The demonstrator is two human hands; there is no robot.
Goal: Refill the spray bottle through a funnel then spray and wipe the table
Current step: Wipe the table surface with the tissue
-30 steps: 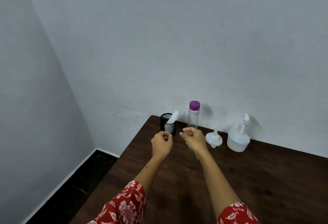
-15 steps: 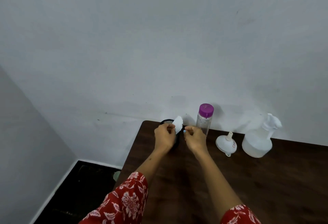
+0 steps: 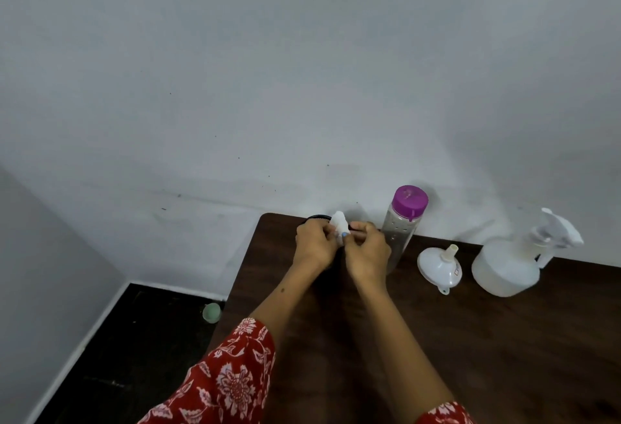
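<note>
Both hands meet at frame centre over the desk point(image 3: 504, 339) rear edge; left hand point(image 3: 314, 249) and right hand point(image 3: 366, 254) each pinch the white tissue point(image 3: 338, 221) between them, above a black cup point(image 3: 317, 218); purple-capped bottle point(image 3: 403, 225) just right; funnel point(image 3: 438, 269) and spray bottle point(image 3: 514, 262) further right, apart from both grips.

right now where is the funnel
In the head view the white funnel lies mouth-down on the table, right of centre near the wall, between the purple-capped bottle and the spray bottle.
</note>
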